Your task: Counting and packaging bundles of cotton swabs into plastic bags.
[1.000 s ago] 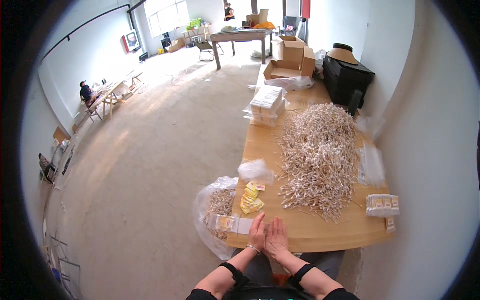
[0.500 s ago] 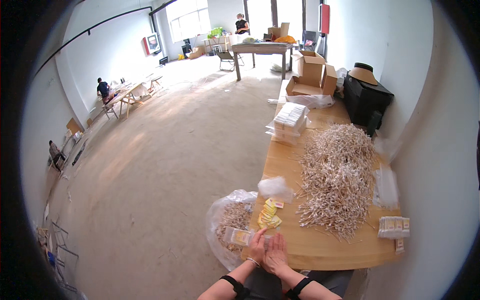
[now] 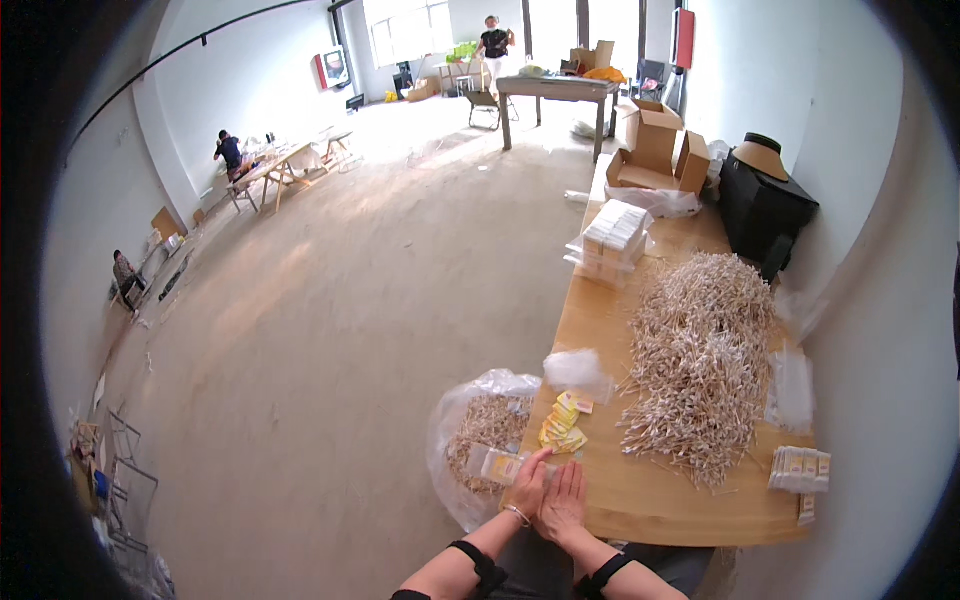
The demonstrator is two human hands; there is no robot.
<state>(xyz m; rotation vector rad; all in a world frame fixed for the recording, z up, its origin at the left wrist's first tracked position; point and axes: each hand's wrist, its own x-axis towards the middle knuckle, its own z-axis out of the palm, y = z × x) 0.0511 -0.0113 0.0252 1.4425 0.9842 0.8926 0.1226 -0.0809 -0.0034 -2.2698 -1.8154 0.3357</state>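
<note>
At the table's near left corner, a clear packet of cotton swabs (image 3: pixel 497 466) with a yellow label sticks out left of my left hand (image 3: pixel 526 486). The fingers of that hand are closed on the packet, and its right end is mostly hidden under them. Right beside it lies my right hand (image 3: pixel 563 498), flat, with fingers stretched out against the packet's end. Just beyond are several yellow cards (image 3: pixel 563 424) in a loose fan. A big heap of loose cotton swabs (image 3: pixel 700 360) covers the middle of the wooden table (image 3: pixel 660 515).
Left of the table edge, a clear bag (image 3: pixel 445 425) holds more swabs. Clear plastic sleeves (image 3: pixel 578 370) lie beyond the cards. Packed swab packets (image 3: pixel 800 468) sit at right. Farther back are stacked white packs (image 3: pixel 615 230), an open carton (image 3: pixel 655 160) and a black box (image 3: pixel 762 205).
The whole view has shifted, moving the table rightward in the picture. My hands stay at the packet in nearly the same pose. The person at the far table now stands more upright.
</note>
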